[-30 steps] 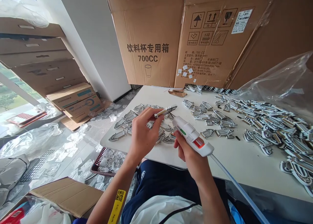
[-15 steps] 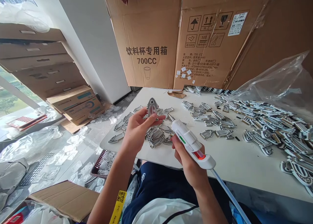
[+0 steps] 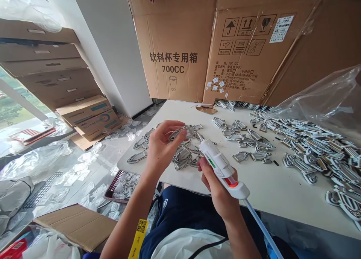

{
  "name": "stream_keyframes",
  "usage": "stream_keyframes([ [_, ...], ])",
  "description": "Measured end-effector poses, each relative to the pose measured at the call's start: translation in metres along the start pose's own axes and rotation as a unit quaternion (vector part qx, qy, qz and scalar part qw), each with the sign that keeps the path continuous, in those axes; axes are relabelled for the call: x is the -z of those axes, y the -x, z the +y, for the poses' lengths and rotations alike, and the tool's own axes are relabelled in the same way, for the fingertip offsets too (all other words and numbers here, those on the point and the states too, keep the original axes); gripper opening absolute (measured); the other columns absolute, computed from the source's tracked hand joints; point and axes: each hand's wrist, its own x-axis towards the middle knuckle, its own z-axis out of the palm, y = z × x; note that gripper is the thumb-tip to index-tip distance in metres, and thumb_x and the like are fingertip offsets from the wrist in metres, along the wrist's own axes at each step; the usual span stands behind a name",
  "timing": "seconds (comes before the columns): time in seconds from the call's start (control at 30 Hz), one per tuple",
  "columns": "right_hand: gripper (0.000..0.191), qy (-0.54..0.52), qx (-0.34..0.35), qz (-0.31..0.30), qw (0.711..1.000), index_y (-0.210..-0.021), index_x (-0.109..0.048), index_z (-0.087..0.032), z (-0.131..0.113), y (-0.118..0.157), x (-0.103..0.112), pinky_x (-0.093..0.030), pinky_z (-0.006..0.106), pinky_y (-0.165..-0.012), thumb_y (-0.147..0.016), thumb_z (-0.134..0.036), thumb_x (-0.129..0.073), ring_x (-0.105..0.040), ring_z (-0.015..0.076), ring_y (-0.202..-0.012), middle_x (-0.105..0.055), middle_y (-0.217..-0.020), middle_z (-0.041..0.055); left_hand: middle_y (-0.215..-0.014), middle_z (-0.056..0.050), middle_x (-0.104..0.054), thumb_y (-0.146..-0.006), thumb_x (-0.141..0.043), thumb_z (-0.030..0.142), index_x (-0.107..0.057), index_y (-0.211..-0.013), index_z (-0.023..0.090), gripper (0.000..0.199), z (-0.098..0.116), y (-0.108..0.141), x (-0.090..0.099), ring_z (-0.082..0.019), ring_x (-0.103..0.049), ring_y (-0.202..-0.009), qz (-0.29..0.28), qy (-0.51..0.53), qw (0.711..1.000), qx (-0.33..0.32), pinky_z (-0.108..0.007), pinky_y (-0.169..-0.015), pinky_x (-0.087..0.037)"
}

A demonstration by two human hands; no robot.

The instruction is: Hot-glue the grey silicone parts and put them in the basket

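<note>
My left hand (image 3: 163, 148) pinches a grey moulded badge piece (image 3: 182, 133) between thumb and fingertips, turned sideways above the table. My right hand (image 3: 217, 185) is wrapped around the grip of a white hot glue gun (image 3: 221, 165), whose nozzle end points up and left, close to the held piece but apart from it. The gun has a small red window near its base, and its pale cable (image 3: 261, 229) runs down to the lower right. Several similar badge pieces (image 3: 182, 157) lie on the white table (image 3: 279, 187) beneath my hands.
A large heap of striped badge pieces (image 3: 318, 150) covers the table's right side, partly under a plastic bag (image 3: 318, 95). Big cardboard cartons (image 3: 175, 44) rise behind the table. A red basket of pieces (image 3: 121, 185) stands below the left edge, among plastic wrappers on the floor.
My left hand has turned the badge piece from upright to sideways. The glue gun stays in my right hand, with little shift. The view has moved slightly.
</note>
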Motion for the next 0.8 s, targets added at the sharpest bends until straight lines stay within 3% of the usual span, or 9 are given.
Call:
stream_keyframes([
  [0.13,0.051,-0.002,0.002,0.005,1.000,-0.086,-0.076,-0.021,0.0006,-0.0007,-0.0016,-0.027,0.030,-0.051,-0.098,-0.071,-0.081,-0.032,0.0139,-0.058,-0.045,-0.062,-0.0050,-0.103,-0.005,-0.084,-0.098,-0.088,0.035,-0.084,-0.099,0.025,0.011,-0.0008,0.0008,-0.0008,-0.024,-0.081,-0.105,-0.005,-0.024,1.000,-0.001,-0.035,-0.083,-0.068],
  [0.27,0.056,-0.008,-0.008,0.010,1.000,-0.081,-0.072,-0.021,0.0011,-0.0030,-0.0034,-0.030,0.030,-0.051,-0.093,-0.075,-0.084,-0.036,0.0146,-0.061,-0.054,-0.068,-0.0014,-0.102,-0.006,-0.086,-0.097,-0.088,0.035,-0.084,-0.099,0.024,0.012,-0.0017,0.0014,-0.0017,-0.025,-0.083,-0.105,0.007,-0.017,1.000,0.012,-0.039,-0.091,-0.069],
  [0.47,0.060,0.030,-0.044,0.004,0.999,-0.076,-0.068,-0.023,0.0005,-0.0050,-0.0013,-0.029,0.032,-0.052,-0.091,-0.079,-0.083,-0.034,0.0154,-0.058,-0.041,-0.060,-0.0064,-0.097,-0.005,-0.085,-0.095,-0.090,0.036,-0.079,-0.095,0.024,0.016,-0.0005,0.0029,-0.0040,-0.024,-0.085,-0.098,0.013,0.037,0.998,0.039,-0.040,-0.093,-0.072],
  [0.8,0.057,0.026,-0.044,0.030,0.998,-0.079,-0.074,-0.021,0.0013,-0.0042,-0.0020,-0.034,0.033,-0.056,-0.092,-0.076,-0.085,-0.041,0.0158,-0.060,-0.049,-0.060,-0.0041,-0.099,-0.005,-0.085,-0.095,-0.091,0.036,-0.078,-0.095,0.023,0.018,0.0056,0.0074,-0.0051,-0.024,-0.085,-0.097,0.000,0.069,0.996,0.054,-0.039,-0.090,-0.072],
])
